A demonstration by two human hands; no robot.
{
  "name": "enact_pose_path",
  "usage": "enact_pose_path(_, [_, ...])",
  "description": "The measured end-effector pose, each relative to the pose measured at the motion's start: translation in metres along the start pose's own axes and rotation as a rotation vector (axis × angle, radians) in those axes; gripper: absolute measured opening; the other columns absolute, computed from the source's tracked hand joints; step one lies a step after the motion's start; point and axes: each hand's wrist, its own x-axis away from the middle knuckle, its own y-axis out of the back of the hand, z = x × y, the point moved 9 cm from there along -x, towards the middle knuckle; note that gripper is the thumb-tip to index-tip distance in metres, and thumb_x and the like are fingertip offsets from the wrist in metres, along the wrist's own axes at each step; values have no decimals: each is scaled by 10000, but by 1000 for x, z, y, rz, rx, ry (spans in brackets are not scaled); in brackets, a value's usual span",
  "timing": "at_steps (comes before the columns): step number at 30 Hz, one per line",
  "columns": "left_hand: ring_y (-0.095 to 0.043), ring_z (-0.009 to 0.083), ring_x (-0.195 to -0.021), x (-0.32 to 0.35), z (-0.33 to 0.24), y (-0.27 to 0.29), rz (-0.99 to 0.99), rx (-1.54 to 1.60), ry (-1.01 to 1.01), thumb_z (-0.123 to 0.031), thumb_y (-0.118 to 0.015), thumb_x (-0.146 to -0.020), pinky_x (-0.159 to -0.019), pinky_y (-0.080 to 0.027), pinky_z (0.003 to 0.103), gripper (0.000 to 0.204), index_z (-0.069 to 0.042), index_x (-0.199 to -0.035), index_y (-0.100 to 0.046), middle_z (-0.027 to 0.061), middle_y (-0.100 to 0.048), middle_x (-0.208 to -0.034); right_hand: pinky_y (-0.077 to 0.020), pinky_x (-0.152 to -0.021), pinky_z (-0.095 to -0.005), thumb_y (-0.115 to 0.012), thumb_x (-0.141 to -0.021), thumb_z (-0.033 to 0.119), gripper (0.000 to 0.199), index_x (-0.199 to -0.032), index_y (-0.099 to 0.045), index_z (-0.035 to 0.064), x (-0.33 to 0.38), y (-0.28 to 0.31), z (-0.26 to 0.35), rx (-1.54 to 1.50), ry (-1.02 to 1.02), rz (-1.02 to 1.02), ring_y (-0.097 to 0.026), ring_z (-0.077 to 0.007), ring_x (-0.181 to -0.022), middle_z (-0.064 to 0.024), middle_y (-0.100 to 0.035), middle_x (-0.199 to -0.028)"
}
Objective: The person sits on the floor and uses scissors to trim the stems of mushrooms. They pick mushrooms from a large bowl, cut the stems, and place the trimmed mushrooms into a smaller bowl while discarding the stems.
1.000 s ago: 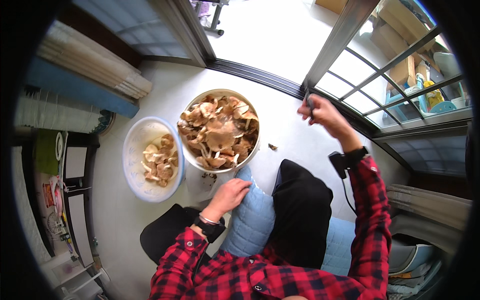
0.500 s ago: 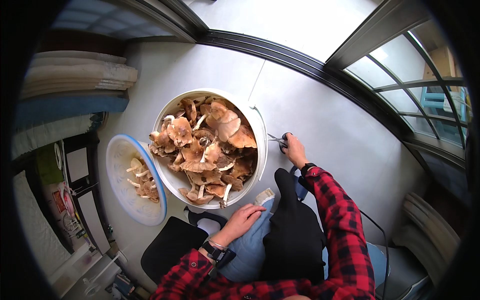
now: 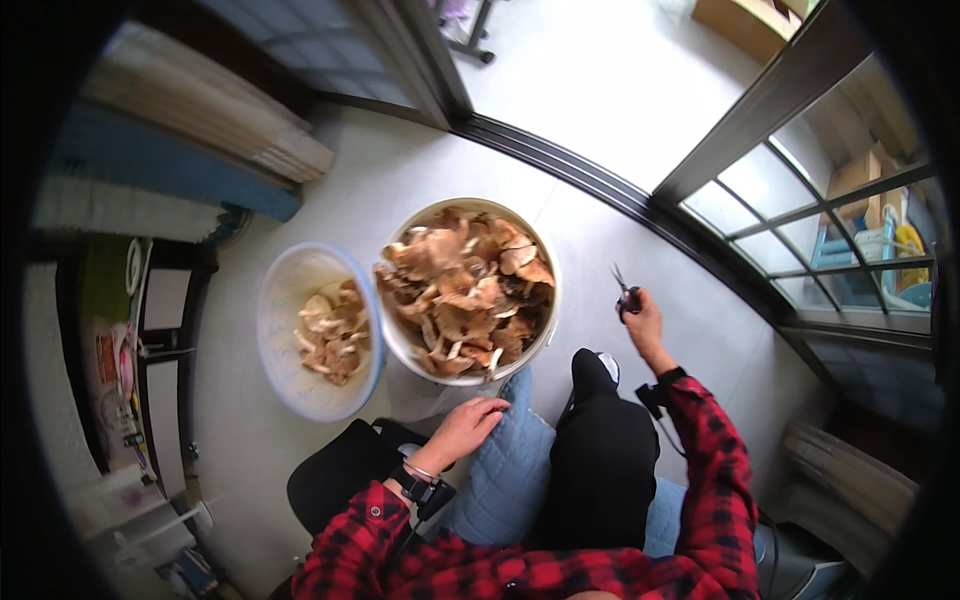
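Operating from a distance, I find no readable text, label, brand, number or sign in the head view. I checked the white bucket (image 3: 553,325), the blue-rimmed basin (image 3: 277,335), the scissors (image 3: 625,297) and the dark wrist-worn device (image 3: 432,497): I can make out no lettering. The cardboard box (image 3: 738,32) at top right shows no legible marking. The red item (image 3: 106,360) at far left is too small and blurred to judge.

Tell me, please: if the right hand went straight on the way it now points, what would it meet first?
Probably the dark door track, which lies across the floor ahead of the scissors in the right hand; height is unclear, so the hand might pass above it.
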Motion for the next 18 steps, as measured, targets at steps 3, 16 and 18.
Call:
enact_pose_path(3, [-625,284,-947,37,-1,19,-3,-58,-40,-194,-562,-953,-833,-496,352,267,-52,-1164,-644,132,-655,-1022,-475,-665,-272,-714,-804,80,214,-940,-560,19,19,26,137,31,279,251,-507,-97,-702,-31,-563,-755])
enact_pose_path(16, [-630,403,-905,149,99,129,-285,-318,143,-224,-563,-894,-799,-504,462,235,-52,-986,-692,194,-680,-929,-496,-683,-295,-710,-770,51,255,-992,-591,9,244,-218,271,42,334,635,-576,-116,-744,-41,-631,-830])
enact_pose_path(18, [-633,397,-904,163,82,139,-285,-329,151,-209,-579,-901,-809,-510,450,218,-41,-977,-694,195,-680,-928,-501,-703,-275,-729,-787,87,255,-950,-553,-1,244,-231,251,0,233,611,-584,-118,-764,-37,-613,-816])
